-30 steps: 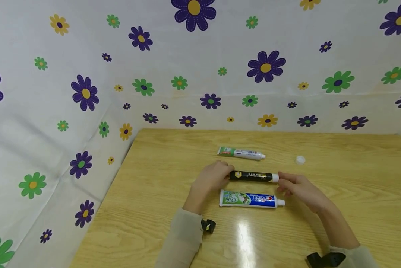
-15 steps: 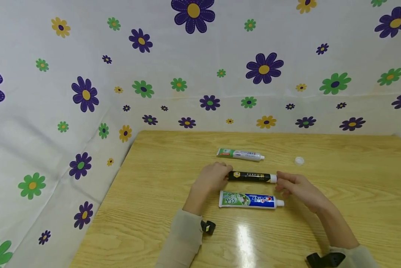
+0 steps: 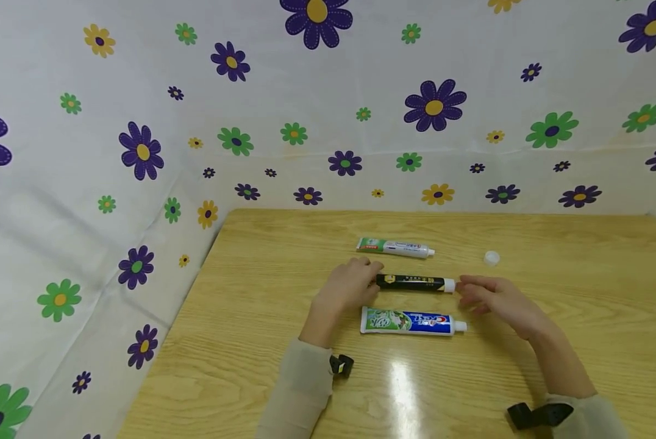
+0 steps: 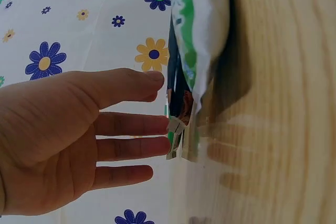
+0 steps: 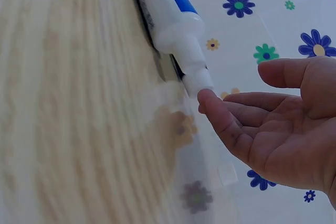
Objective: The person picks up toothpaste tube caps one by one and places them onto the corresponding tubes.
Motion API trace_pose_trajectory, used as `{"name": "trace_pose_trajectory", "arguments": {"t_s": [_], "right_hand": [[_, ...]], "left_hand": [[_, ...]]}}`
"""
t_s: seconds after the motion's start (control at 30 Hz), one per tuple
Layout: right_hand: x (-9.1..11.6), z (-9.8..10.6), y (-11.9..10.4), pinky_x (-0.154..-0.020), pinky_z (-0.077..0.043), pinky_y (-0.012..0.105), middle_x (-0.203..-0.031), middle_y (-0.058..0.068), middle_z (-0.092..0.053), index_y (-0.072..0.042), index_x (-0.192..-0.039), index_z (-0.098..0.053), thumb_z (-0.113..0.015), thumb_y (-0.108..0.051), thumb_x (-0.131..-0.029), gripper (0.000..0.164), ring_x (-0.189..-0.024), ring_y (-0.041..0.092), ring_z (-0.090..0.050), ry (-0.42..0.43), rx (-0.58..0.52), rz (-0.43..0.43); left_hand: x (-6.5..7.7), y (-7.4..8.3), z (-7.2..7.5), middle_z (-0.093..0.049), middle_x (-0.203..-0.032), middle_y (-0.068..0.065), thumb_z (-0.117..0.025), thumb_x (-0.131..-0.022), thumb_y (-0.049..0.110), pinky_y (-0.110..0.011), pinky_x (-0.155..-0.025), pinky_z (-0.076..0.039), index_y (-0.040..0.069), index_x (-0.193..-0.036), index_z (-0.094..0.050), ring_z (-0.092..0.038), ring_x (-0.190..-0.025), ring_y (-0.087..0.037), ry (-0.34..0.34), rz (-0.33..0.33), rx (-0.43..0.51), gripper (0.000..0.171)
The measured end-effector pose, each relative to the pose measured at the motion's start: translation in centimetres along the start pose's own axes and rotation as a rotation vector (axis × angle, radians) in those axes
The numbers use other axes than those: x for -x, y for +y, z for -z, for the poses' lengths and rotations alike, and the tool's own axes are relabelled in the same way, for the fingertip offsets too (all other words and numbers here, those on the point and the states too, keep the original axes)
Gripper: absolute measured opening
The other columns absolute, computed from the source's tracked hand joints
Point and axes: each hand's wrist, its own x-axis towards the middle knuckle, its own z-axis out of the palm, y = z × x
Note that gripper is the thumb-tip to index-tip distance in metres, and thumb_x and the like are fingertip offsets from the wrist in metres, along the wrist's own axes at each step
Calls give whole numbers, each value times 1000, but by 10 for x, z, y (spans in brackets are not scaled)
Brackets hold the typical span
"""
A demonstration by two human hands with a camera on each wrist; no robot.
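Note:
A black tube (image 3: 416, 283) with a white cap lies crosswise on the table between two toothpaste tubes. My left hand (image 3: 347, 285) is at its left end; in the left wrist view this hand (image 4: 68, 135) has straight fingers, their tips at the tubes' crimped ends. Contact is hard to tell there. By the white cap (image 5: 198, 81), my right hand (image 5: 283, 124) has its thumb spread apart and its fingers loosely extended, one fingertip close to the cap. A blue, green and white toothpaste tube (image 3: 407, 321) lies nearer me, and a smaller green and white tube (image 3: 396, 247) lies farther away.
A loose round white cap (image 3: 491, 258) sits to the right of the tubes on the wooden table (image 3: 240, 341). Flower-printed white cloth (image 3: 284, 91) hangs behind the table and along its left side.
My right hand has drawn slightly right, away from the black tube's cap, and its thumb and fingers have parted. The left hand stays by the tube's left end. The tubes keep their order.

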Motion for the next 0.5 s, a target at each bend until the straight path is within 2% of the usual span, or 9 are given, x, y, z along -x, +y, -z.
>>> {"name": "trace_pose_trajectory", "arguments": {"t_s": [0.1,0.27,0.37,0.5], "right_hand": [[2,8,0,-84,-56,30,-141,31,-49,13,-144,-39,-43,-23,-108,51,-110,30,-64,44,14,7],[1,23,3,-75,-57,27,-134,32,-53,12,-138,-46,-48,-22,-106,47,-99,20,-64,187,105,26],[-2,32,6,-75,-57,33,-129,34,-51,13,-138,-44,-53,-20,-103,49,-101,31,-63,255,192,30],[-12,44,12,-81,-53,48,-128,40,-44,15,-140,-35,-60,-18,-97,60,-109,51,-52,297,278,-31]], "left_hand": [[0,-2,4,-62,-114,-3,-59,-101,28,-33,-82,-52,15,-140,-54,-58,-98,-17,-3,1,16,42],[-9,-9,13,-60,-131,-7,-57,-102,28,-40,-96,-52,14,-140,-54,-59,-117,-24,1,-14,-11,40],[-18,-13,21,-57,-139,-9,-58,-102,28,-43,-103,-48,14,-141,-53,-55,-126,-28,0,-28,-24,42],[-34,-17,25,-54,-140,-10,-58,-102,28,-42,-108,-43,14,-145,-49,-51,-129,-28,-18,-59,16,46]]}}
